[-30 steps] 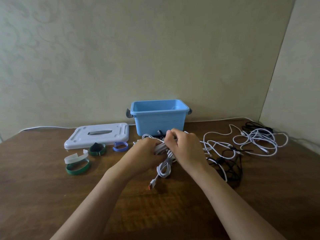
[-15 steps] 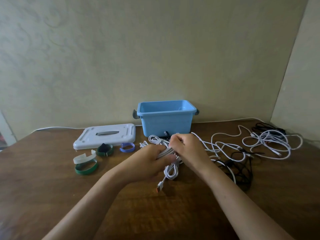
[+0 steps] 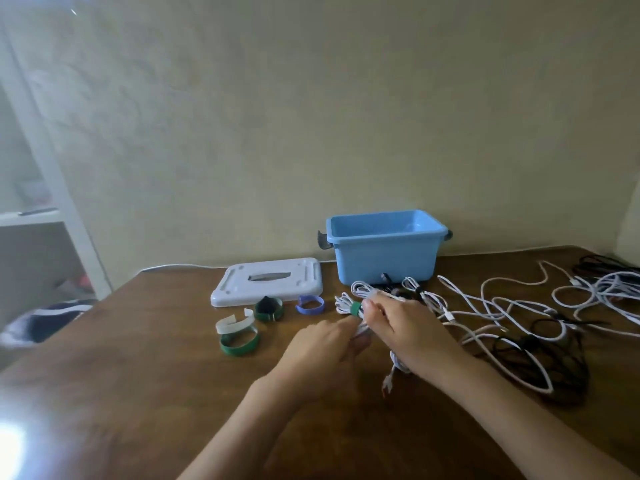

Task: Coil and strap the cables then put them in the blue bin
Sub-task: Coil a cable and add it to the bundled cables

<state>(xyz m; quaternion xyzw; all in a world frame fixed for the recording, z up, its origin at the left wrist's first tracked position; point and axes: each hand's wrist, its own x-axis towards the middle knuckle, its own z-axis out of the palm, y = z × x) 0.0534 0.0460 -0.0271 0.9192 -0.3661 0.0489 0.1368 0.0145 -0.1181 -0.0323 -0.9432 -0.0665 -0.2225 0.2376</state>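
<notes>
A coiled white cable (image 3: pixel 349 299) lies in front of the blue bin (image 3: pixel 386 252) with a green strap (image 3: pixel 356 310) wrapped round it. My left hand (image 3: pixel 322 355) holds the coil from below, fingers curled at its near end. My right hand (image 3: pixel 407 332) grips the coil just right of the strap, covering its middle. The cable's plug end (image 3: pixel 388 384) hangs down between my wrists. Loose white cables (image 3: pixel 491 306) and a black cable (image 3: pixel 540 355) sprawl to the right.
A white lid (image 3: pixel 268 285) lies left of the bin. Spare straps sit near it: dark green (image 3: pixel 269 309), purple (image 3: pixel 310 304), white (image 3: pixel 232 323) and green (image 3: pixel 239 342). More tangled cables (image 3: pixel 602 292) lie at the far right. The wooden table (image 3: pixel 138 393) ends at the left.
The camera has turned left, so everything sits further right in view. A green strap now shows on the coil, and my left hand has slipped lower beneath it.
</notes>
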